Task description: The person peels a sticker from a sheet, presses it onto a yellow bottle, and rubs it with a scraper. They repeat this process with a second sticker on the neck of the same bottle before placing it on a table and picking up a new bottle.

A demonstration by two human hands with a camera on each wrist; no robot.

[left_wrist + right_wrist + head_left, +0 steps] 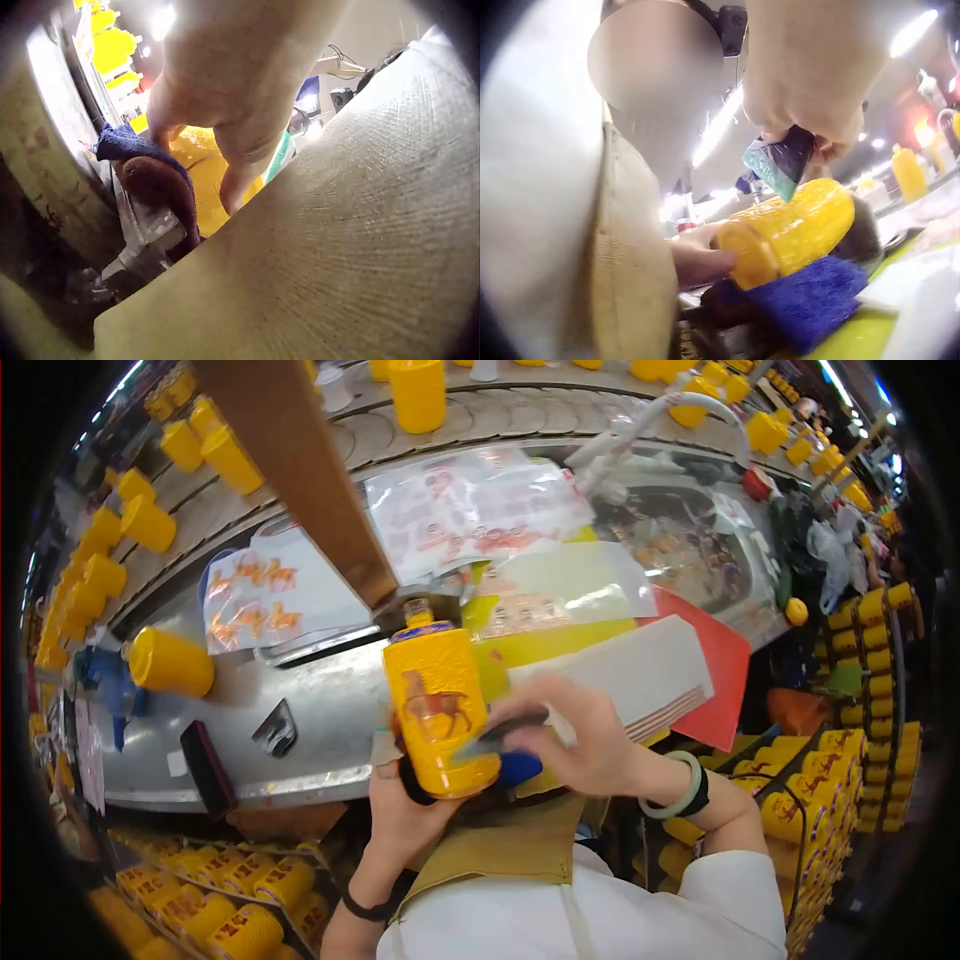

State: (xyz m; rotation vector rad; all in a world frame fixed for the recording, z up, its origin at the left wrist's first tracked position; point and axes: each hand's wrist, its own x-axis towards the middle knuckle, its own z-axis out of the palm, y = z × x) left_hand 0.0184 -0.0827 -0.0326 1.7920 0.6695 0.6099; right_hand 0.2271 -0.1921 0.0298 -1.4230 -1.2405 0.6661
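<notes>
A yellow bottle (pixel 415 660) with a brown horse decal (pixel 438 712) lies on its side, its neck towards a metal holder. My left hand (pixel 405 815) grips it near the base; in the left wrist view the fingers of that hand (pixel 225 82) reach round the yellow surface (pixel 204 176). My right hand (pixel 585 735), blurred, pinches a small dark scraper (pixel 512 730) with a teal edge. The right wrist view shows this scraper (pixel 784 159) with its edge right at the bottle's upper side (pixel 810 217). Blue cloth (pixel 810 300) lies under the bottle.
A wooden beam (pixel 300 470) slants down to the bottle's neck. Decal sheets (pixel 470 510) and a white pad (pixel 620 670) cover the bench behind. Another yellow bottle (pixel 170 663) lies left. A water basin (pixel 690 550) is at back right. Crates of yellow bottles (pixel 810 790) stand below.
</notes>
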